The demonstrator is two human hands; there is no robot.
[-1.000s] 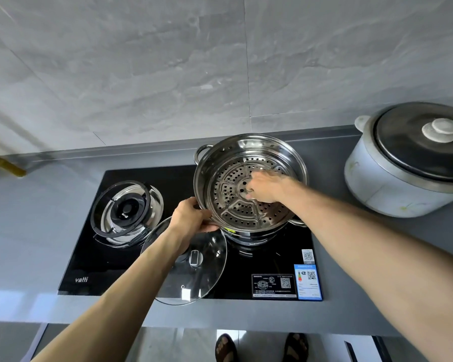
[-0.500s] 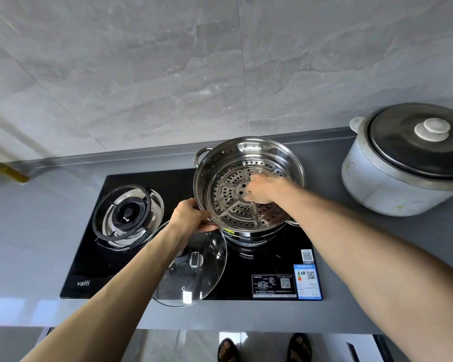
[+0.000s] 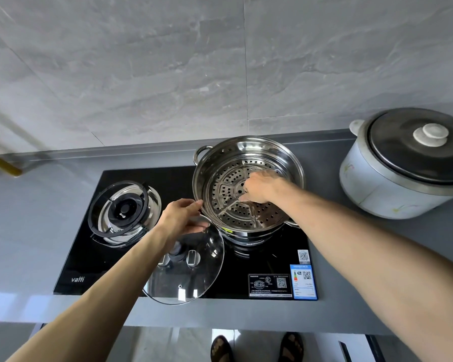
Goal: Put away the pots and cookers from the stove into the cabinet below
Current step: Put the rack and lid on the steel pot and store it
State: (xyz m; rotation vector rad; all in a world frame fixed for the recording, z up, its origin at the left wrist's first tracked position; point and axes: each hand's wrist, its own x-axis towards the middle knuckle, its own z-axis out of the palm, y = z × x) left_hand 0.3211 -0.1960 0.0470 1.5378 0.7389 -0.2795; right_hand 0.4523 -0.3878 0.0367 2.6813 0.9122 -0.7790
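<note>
A stainless steamer pot (image 3: 249, 150) stands on the right burner of the black glass stove (image 3: 168, 184), stacked on a lower steel pot (image 3: 249, 237). A perforated steamer plate (image 3: 233, 205) lies inside it. My right hand (image 3: 263, 188) reaches into the pot, fingertips pinched at the plate's centre. My left hand (image 3: 183, 218) grips the pot's near-left side, thumb by the rim and fingers below. A glass lid (image 3: 194, 278) lies flat on the stove's front, partly under my left wrist. A white rice cooker (image 3: 392, 184) with a dark lid stands on the counter at right.
The left burner (image 3: 123, 210) carries only its ring grate. The grey counter (image 3: 24, 231) runs along a grey tiled wall. Stickers (image 3: 304, 280) mark the stove's front right. Below the counter edge I see sandalled feet (image 3: 256, 348) on the floor.
Both hands stay at the steamer pot. My left hand's fingers have spread a little lower along the pot's side. The view has shifted slightly.
</note>
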